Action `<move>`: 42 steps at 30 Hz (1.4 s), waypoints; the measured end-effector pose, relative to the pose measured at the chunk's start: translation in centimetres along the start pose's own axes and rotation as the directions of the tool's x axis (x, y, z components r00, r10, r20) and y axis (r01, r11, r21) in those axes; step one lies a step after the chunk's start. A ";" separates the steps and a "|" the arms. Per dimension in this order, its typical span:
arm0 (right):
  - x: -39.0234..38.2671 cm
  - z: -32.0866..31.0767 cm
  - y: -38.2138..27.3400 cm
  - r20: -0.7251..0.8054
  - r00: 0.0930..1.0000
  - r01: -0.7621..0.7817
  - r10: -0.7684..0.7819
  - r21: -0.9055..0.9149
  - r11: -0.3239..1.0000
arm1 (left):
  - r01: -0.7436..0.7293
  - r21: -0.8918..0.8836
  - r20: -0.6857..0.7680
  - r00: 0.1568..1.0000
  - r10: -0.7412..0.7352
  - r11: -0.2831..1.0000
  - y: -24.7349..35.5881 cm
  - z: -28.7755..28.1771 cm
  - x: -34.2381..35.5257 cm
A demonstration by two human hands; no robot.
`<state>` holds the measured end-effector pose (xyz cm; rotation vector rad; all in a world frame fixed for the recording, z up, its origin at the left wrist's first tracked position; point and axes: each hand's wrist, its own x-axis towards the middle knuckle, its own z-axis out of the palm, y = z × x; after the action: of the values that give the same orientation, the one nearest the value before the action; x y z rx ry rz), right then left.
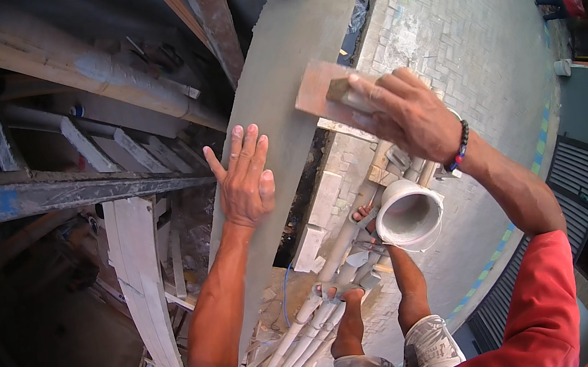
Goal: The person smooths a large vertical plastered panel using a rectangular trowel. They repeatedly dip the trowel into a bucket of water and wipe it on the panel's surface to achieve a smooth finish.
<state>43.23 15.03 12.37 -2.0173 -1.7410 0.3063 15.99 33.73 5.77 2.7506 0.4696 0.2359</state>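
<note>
A long strip of smooth grey cement [272,75] runs from the upper middle down past my left side. Over it my left hand [244,179] is held with fingers spread, palm down, holding nothing; whether it touches the cement I cannot tell. My right hand [404,113] grips a flat plastering float [318,87] by its block handle. The float is tilted over the right edge of the strip, its face slightly blurred. Below my right hand stands a pale bucket [410,216] with a wire handle and grey residue inside.
I stand on bundled bamboo poles [310,337]. A dark gap [303,197] lies between strip and paving [453,36]. At left are a wooden ladder [72,190], a thick bamboo pole [101,75] and a pale plank [144,277]. A person [560,4] is far off at upper right.
</note>
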 end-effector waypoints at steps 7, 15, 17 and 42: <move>2.4 0.5 6.9 -0.135 0.968 -0.240 0.213 -0.229 0.943 | -0.022 -0.005 0.013 1.000 0.022 1.000 0.2 0.2 0.8; -4.2 1.0 -1.2 -0.103 0.935 -0.287 0.340 0.344 0.894 | 0.008 -0.027 0.022 1.000 -0.007 1.000 -0.1 0.3 0.2; -4.8 3.9 2.2 -0.279 0.669 -0.339 0.689 0.710 0.617 | -0.006 -0.023 0.040 0.999 0.007 1.000 -0.3 0.4 0.0; 2.6 8.9 3.5 -0.195 0.462 0.001 0.865 0.976 0.220 | -0.025 -0.009 0.049 0.998 0.025 1.000 0.0 0.4 0.6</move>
<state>42.73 18.96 3.27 -1.3415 -0.0721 0.4107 16.64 33.79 5.48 2.7484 0.4209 0.1755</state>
